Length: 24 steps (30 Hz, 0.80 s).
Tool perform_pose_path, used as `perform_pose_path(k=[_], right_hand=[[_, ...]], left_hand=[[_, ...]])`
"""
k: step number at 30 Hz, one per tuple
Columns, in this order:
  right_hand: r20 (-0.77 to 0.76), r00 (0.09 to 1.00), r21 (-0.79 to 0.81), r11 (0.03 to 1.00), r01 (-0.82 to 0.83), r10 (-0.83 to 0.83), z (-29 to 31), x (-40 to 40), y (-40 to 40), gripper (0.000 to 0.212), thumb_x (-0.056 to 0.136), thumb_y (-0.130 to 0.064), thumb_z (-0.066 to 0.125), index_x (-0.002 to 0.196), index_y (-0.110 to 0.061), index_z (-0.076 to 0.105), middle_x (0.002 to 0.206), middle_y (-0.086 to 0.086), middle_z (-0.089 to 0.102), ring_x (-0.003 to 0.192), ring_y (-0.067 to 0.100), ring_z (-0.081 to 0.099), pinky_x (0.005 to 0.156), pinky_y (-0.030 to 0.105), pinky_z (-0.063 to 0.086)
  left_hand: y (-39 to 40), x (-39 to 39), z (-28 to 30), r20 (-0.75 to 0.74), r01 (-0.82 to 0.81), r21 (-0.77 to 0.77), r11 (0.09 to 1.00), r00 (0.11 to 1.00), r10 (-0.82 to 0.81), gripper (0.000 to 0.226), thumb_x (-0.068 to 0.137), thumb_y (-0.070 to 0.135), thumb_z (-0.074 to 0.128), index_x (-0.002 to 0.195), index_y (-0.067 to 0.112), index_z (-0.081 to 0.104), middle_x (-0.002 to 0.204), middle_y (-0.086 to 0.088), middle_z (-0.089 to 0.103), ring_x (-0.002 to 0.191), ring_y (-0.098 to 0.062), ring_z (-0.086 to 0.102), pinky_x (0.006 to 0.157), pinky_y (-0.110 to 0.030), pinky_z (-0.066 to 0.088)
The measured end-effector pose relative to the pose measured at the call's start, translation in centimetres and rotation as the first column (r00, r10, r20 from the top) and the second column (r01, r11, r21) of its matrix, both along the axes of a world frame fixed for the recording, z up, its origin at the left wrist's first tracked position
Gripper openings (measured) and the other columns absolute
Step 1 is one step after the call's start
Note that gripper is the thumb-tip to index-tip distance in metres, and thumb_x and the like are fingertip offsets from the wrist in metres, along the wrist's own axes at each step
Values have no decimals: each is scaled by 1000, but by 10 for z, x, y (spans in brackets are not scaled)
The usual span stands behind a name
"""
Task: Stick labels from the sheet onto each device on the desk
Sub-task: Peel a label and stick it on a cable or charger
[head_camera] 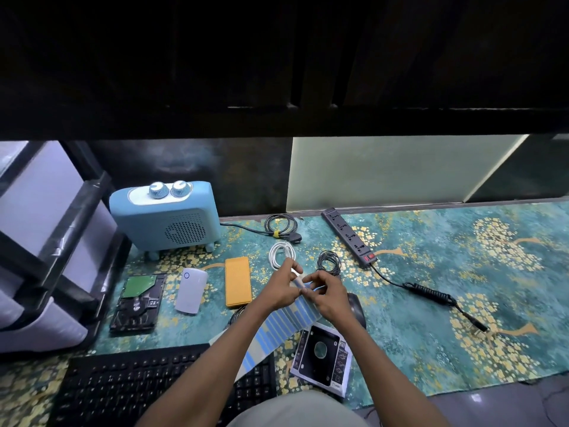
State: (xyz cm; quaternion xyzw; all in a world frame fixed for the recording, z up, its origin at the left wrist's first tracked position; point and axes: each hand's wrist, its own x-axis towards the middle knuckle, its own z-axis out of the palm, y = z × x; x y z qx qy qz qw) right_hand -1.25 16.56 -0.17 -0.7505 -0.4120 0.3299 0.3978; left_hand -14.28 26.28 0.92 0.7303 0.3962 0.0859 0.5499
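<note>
Your left hand point(284, 286) and right hand point(326, 291) met just in front of the white cable point(280, 253). Both were curled in a pinch around the cable's pale plug end point(298, 280); whether a label was already between your fingertips was too small to tell. The label sheet point(278, 326), its blue strips showing, lay under your forearms on the near side of the white cable, partly over the keyboard point(147, 386).

To have done this step well, you needed the plug held steady in the left hand while the right wrapped the label flat around the sleeve, pressing from its middle outward so no edge lifted. A round, narrow surface likely made the sticker prone to creasing or sticking to itself.

Left of the white cable, the yellow power bank point(237, 281), white adapter point(191, 290) and hard drive point(139, 300) lay on the counter point(431, 291); I could see no labels on them.
</note>
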Motion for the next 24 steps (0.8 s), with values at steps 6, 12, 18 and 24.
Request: perform_pose_path(k=[6, 12, 18, 24], right_hand=[[-40, 998, 16, 999, 48, -48, -4, 0, -4, 8, 84, -12, 80, 83, -15, 73, 75, -2, 71, 69, 14, 67, 69, 30, 56], [-172, 971, 23, 985, 171, -164, -5, 0, -13, 7, 86, -3, 78, 82, -7, 74, 69, 7, 74, 60, 23, 71, 66, 45, 64], [-119, 983, 17, 989, 144, -141, -5, 0, -15, 13, 80, -12, 83, 76, -23, 77, 75, 0, 77, 76, 19, 76, 71, 41, 64], [-122, 990, 8, 997, 72, -70, 6, -4, -15, 19, 82, -11, 82, 75, -28, 77, 80, -4, 78, 74, 14, 75, 71, 32, 62]], left_hand=[[-5, -3, -2, -12, -19, 31, 999, 1000, 20, 27, 85, 5, 62, 101, 19, 45, 79, -3, 50, 58, -17, 37, 54, -29, 31], [-8, -6, -3, -45, -18, 53, 998, 999, 21, 24, 74, 1, 61, 83, 23, 57, 75, -5, 52, 63, -23, 44, 58, -33, 38], [-14, -10, -9, 4, -41, 119, 992, 999, 41, 48, 58, 36, 91, 90, 17, 60, 82, 1, 56, 68, -15, 44, 61, -32, 36], [-15, -7, -9, 52, -83, 143, 986, 996, 77, 40, 64, 23, 88, 86, 19, 55, 71, 6, 51, 63, -15, 43, 55, -30, 34]])
